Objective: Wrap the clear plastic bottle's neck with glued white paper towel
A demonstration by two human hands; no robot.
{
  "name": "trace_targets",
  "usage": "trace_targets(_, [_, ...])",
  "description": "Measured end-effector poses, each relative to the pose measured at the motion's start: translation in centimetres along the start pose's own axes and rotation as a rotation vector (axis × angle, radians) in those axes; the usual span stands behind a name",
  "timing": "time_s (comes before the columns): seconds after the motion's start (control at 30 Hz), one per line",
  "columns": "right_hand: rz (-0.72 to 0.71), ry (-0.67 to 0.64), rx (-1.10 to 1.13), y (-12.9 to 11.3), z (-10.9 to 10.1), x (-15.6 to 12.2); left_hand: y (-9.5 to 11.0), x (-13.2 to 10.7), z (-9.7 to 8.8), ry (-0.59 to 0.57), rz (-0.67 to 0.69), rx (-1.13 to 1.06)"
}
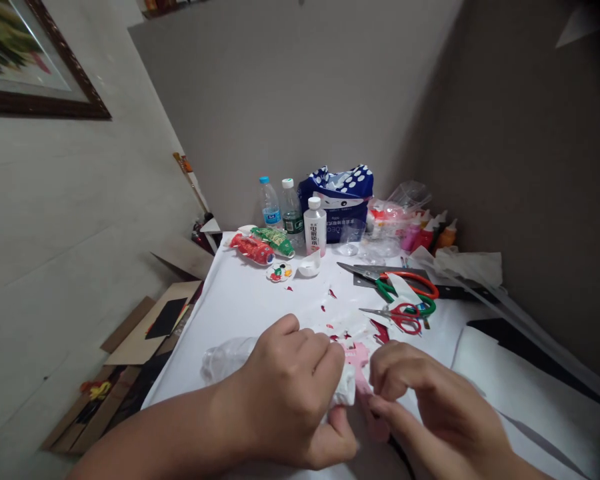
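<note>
My left hand [295, 393] is closed around a white, crumpled, paper-like wrapped bundle [230, 357]. Its rounded, translucent end sticks out to the left, and a white end shows past my fingers on the right; my hand hides the middle. Close by on the right, my right hand [430, 400] has its fingers curled, with thumb and index close together; anything pinched there is too small to make out. Between the two hands lies a pink glue gun [359, 360] with a dark cord, partly covered by the fingers. Red scraps [380, 331] lie just beyond it.
Red-handled scissors [405, 319] and larger scissors [415, 283] lie right of centre. Red and green fish-shaped crafts [253, 249], a paint palette [280, 272], bottles [315, 227] and a blue bag [340, 200] stand farther back. Paint tubes [447, 235] are back right; cardboard [155, 323] lies left.
</note>
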State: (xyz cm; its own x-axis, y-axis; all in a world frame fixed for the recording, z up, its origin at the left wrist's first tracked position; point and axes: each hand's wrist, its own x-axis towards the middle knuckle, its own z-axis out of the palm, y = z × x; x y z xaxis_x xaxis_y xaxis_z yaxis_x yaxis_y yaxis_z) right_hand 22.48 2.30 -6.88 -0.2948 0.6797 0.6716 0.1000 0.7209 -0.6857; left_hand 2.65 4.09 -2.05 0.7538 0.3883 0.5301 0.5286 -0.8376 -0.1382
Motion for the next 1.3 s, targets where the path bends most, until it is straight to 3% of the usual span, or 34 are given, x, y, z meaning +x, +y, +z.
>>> trace_targets(0.17, [0.214, 0.189, 0.070, 0.7, -0.4, 0.0, 0.0, -0.2, -0.2, -0.005, 0.037, 0.076])
trace_targets(0.27, [0.333, 0.228, 0.084, 1.4, -0.6, -0.1, 0.0, -0.3, -0.3, -0.004, 0.063, 0.103])
trace_targets(0.43, [0.446, 0.202, 0.107, 2.5, -0.7, -0.6, 0.2, -0.5, -0.2, 0.073, 0.142, 0.137])
trace_targets(0.63, [0.472, 0.163, 0.083, 2.1, -0.5, -0.2, 0.3, -0.6, 0.0, 0.142, 0.181, 0.187])
trace_targets(0.9, [0.634, 0.024, 0.362, 1.6, 0.8, 0.2, 0.9, -0.7, 0.1, 0.246, 0.282, 0.186])
trace_targets(1.0, [0.655, -0.086, 0.518, 1.7, 1.5, 0.0, 1.1, -1.0, 0.4, 0.195, 0.362, 0.219])
trace_targets(1.1, [0.738, -0.168, 0.702, 1.5, 1.8, 0.0, 1.3, -1.3, 1.9, 0.098, 0.423, 0.200])
trace_targets(1.3, [0.795, -0.294, 0.932, 1.6, 2.6, -0.3, 2.9, -2.4, 5.5, -0.055, 0.277, 0.245])
